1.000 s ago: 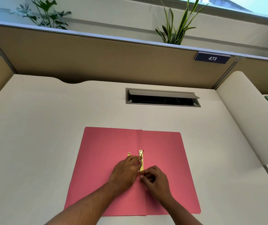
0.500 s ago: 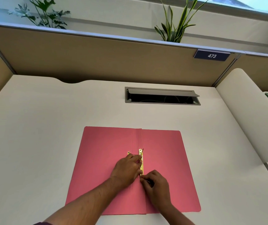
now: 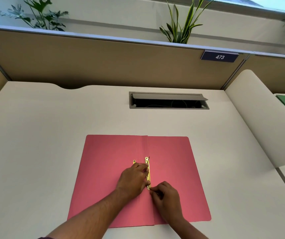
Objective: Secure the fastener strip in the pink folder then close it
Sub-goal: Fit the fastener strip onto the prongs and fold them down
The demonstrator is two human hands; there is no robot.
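Right hand [image 3: 166, 197] shifted nearer along fastener strip [image 3: 148, 173], fingertips pinched at its near end. Left hand [image 3: 133, 180] pressed flat beside it. Pink folder [image 3: 172, 166] open on surface [image 3: 52, 135].

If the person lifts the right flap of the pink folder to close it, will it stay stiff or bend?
The pink folder looks like thin card lying flat on the desk, so it is probably light and would flex somewhat. Its centre crease should let the flap fold over easily.

One pink folder [image 3: 114, 169], one brass fastener strip [image 3: 148, 173], two hands, three plants, one number plate [image 3: 219, 57], one cable hatch [image 3: 168, 100]
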